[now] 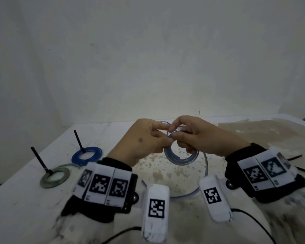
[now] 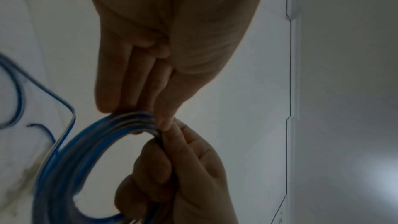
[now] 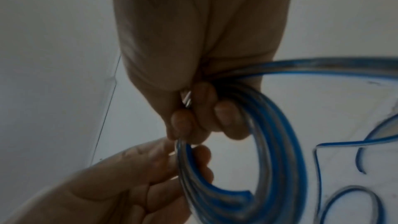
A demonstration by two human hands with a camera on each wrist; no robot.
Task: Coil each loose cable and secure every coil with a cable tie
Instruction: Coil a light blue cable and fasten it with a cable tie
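Note:
A coil of clear, blue-striped cable [image 1: 181,156] hangs upright above the middle of the table, held at its top by both hands. My left hand [image 1: 165,136] pinches the top left of the coil between thumb and fingertips [image 2: 159,118]. The right hand [image 1: 179,139] has its fingers [image 3: 202,108] curled round the strands [image 3: 269,142] on the right. A small loop of the same cable [image 1: 165,123] rises behind the fingers. Its loose tail [image 1: 205,166] curves down to the right and back along the table under the wrists.
At the left lie a blue coil [image 1: 86,155] and a green coil [image 1: 55,176], each with a black cable tie [image 1: 78,140] standing up from it. More black ties [image 1: 294,157] lie at the right. The white stained table [image 1: 25,199] ends at a wall.

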